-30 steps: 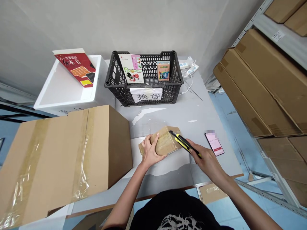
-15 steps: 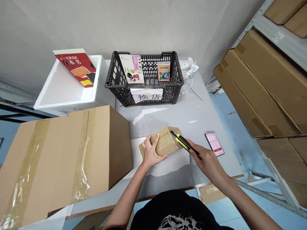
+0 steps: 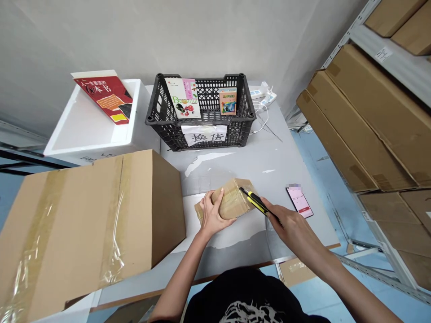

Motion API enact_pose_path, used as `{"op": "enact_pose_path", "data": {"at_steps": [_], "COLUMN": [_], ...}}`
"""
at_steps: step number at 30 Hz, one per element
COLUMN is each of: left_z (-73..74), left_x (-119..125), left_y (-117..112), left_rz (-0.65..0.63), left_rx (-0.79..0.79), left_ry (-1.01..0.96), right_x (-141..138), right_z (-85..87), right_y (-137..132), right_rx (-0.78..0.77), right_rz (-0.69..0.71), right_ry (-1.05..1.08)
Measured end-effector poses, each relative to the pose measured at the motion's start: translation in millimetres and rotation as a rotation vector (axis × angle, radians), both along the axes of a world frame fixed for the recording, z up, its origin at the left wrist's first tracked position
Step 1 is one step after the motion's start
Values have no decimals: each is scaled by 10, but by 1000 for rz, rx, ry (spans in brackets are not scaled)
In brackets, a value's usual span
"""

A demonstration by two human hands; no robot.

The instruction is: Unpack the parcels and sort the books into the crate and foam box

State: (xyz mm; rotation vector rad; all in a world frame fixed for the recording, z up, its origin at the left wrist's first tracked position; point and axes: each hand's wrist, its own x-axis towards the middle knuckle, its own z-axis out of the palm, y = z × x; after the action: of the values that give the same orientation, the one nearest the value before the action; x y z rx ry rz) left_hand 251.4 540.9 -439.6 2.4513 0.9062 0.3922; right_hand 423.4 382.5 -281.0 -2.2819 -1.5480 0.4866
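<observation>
A small brown parcel [image 3: 232, 199] wrapped in clear tape lies on the grey table [image 3: 269, 166] in front of me. My left hand [image 3: 211, 214] is closed over the parcel's near left end, holding it down. My right hand [image 3: 290, 224] grips a yellow and black utility knife [image 3: 257, 203]. The knife's tip rests on the parcel's top right edge.
A large taped cardboard box [image 3: 84, 224] fills the left. Behind stand a black crate [image 3: 202, 112] with books and a paper label, and a white foam box [image 3: 90, 121] with a red book [image 3: 103, 95]. A phone [image 3: 299, 200] lies at right. Shelves hold flat cartons [image 3: 370, 116].
The knife tip has slid a little along the parcel's top toward my right hand. My view has shifted slightly; my left hand stays on the parcel.
</observation>
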Motion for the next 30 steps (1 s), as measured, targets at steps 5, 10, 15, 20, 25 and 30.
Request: {"op": "enact_pose_path", "data": {"at_steps": [5,10,15,20,25,30], "left_z": [-30,-16,4,7,-6,3], "left_x": [-4,4,22,55,65,77], "left_y": [-29,-19,-2,-47,-71,-81], "left_rz": [-16,-11,-5,-17,-29,-36], "left_rx": [27,11,-21,-4,18,39], "left_ry": [-29,-23,5,9,9,9], "right_x": [-5,-30,-52,-72,-101,-136], "right_z": [24,49,26,1,6,-5], "right_y": [-33,-103,-220,-288,-328,-411], "right_rx": [-39,-56,-34,-41,-52,-88], "right_rz": [23,44,60,49,37,22], "right_ry": [-56,-78,-122,-173,-175,-187]}}
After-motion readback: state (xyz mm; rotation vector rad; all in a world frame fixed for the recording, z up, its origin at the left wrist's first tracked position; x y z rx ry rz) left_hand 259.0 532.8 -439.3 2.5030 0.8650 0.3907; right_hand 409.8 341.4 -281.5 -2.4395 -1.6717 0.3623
